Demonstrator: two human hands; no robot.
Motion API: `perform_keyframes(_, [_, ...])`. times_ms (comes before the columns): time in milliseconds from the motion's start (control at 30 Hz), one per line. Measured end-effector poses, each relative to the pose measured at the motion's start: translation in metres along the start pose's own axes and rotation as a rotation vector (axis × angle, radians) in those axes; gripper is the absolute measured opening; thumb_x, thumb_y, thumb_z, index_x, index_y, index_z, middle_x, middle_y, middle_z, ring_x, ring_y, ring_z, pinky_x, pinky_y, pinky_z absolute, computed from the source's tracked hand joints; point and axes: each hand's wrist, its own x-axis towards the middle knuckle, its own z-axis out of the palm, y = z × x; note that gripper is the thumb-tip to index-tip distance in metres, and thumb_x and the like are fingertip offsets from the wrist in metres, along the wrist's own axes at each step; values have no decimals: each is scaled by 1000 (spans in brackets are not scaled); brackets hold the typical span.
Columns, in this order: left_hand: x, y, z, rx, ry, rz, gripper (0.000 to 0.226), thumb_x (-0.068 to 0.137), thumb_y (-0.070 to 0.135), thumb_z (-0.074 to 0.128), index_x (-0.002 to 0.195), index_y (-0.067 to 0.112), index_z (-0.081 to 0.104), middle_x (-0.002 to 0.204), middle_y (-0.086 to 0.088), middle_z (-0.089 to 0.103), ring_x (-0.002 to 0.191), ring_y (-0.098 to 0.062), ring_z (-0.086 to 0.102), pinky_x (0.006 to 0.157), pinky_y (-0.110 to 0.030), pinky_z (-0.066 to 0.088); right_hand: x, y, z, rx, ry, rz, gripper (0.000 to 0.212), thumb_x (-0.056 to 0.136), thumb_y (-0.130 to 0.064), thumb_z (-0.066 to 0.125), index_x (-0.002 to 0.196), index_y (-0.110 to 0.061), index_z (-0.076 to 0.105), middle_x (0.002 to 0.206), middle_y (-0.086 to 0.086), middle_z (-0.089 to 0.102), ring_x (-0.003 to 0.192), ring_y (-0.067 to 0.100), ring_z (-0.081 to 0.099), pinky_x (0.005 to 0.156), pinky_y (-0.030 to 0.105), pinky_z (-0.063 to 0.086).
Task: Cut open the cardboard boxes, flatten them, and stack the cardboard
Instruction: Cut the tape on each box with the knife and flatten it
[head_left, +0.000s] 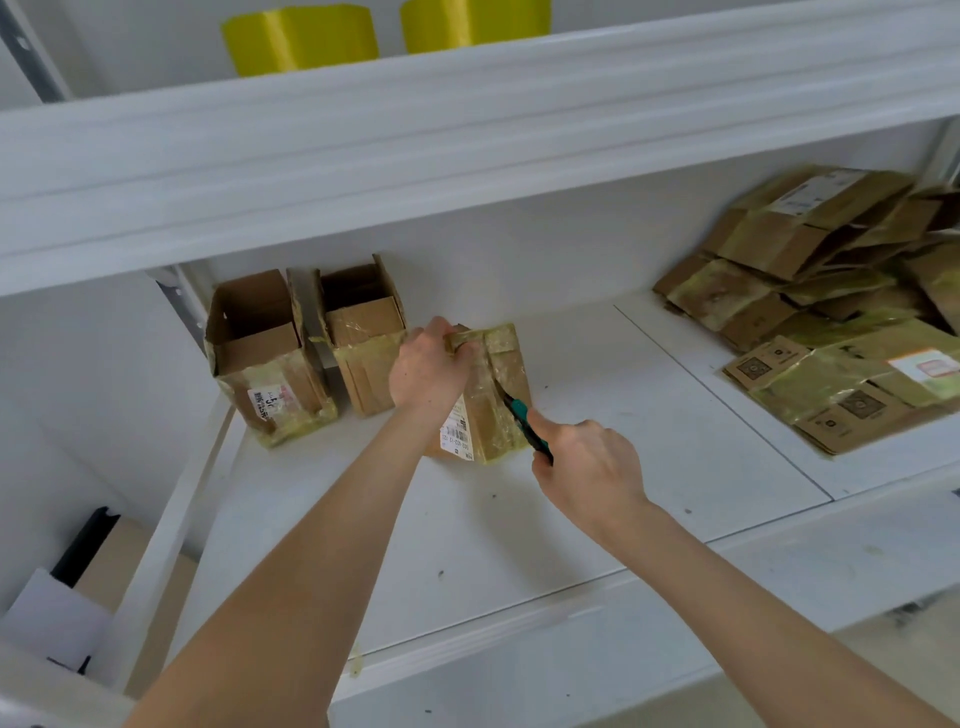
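Small tape-wrapped brown cardboard box stands mid-way along white shelf board. Left hand curls over its top flap. Right hand fist-grips green-handled utility knife, blade at taped side seam. Best: pin box firmly, cut shallow, keep left fingers above blade.

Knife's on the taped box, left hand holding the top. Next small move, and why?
Probably draw the knife down the taped seam toward the shelf, away from the left hand. Its blade meets the side of the box about midway up, the right hand grips the handle, and the left hand holds the top edge steady, clear of that path.
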Motion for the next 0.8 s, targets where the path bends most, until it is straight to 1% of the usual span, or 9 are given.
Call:
perform_keyframes(67, [2, 1, 0, 15, -9, 14, 32, 93, 40, 56, 115, 17, 56, 112, -6, 61, 101, -27, 58, 66, -31, 42, -4, 5, 2, 31, 9, 15, 43, 95, -27, 45, 137, -36, 43, 60, -5, 35, 57, 21, 43, 51, 28, 32])
perform_keyframes(167, [7, -5, -3, 27, -2, -19, 32, 93, 39, 56, 115, 16, 56, 111, -8, 62, 99, -28, 58, 66, -30, 40, -11, 8, 3, 43, 20, 20, 41, 93, -28, 47, 133, -38, 46, 58, -6, 37, 52, 19, 40, 48, 28, 28])
perform_keyframes(333, [11, -11, -8, 21, 19, -70, 33, 92, 42, 57, 110, 15, 56, 104, -8, 63, 96, -29, 60, 66, -31, 38, -26, 19, 5, 53, -38, 86, 38, 90, -28, 50, 128, -36, 48, 67, -4, 45, 62, 23, 47, 54, 29, 36])
perform_keyframes(433, [17, -21, -19, 10, 59, -80, 35, 92, 40, 57, 107, 9, 57, 104, -13, 63, 99, -33, 58, 68, -31, 35, -37, 33, 12, 127, -83, 188, 31, 89, -24, 53, 119, -29, 49, 75, -1, 60, 65, 25, 53, 56, 30, 41])
perform_keyframes(500, [18, -26, -24, 12, 43, -94, 36, 92, 42, 56, 106, 9, 56, 104, -14, 62, 99, -33, 58, 69, -32, 36, -37, 39, 19, 517, -61, 345, 32, 90, -15, 55, 121, -23, 50, 86, 2, 67, 71, 25, 61, 64, 35, 50])
perform_keyframes(567, [14, -26, -25, 42, 35, -120, 38, 91, 46, 55, 107, 11, 55, 101, -10, 63, 98, -32, 59, 68, -32, 38, -26, 35, 25, 986, -47, 491, 30, 91, -4, 54, 120, -12, 53, 83, 4, 66, 73, 25, 65, 76, 42, 53])
perform_keyframes(633, [6, -23, -26, 107, 41, -127, 39, 92, 50, 52, 109, 15, 52, 95, -5, 61, 95, -32, 60, 65, -32, 37, -9, 24, 32, 1333, -91, 609, 21, 92, 1, 54, 112, -2, 56, 76, 8, 65, 72, 25, 62, 81, 44, 53])
perform_keyframes(733, [-7, -20, -31, 165, 61, -87, 36, 94, 48, 49, 116, 20, 51, 102, -3, 63, 96, -33, 62, 65, -32, 36, 11, 3, 36, 1769, -196, 715, 16, 94, 4, 52, 109, -2, 53, 86, 14, 60, 76, 27, 60, 72, 39, 55])
perform_keyframes(800, [-16, -22, -36, 187, 96, -61, 34, 94, 46, 48, 120, 25, 52, 109, -4, 66, 96, -34, 63, 65, -32, 36, 22, -5, 34, 1853, -173, 704, 18, 95, 4, 50, 111, -3, 52, 88, 13, 58, 74, 27, 59, 66, 37, 52])
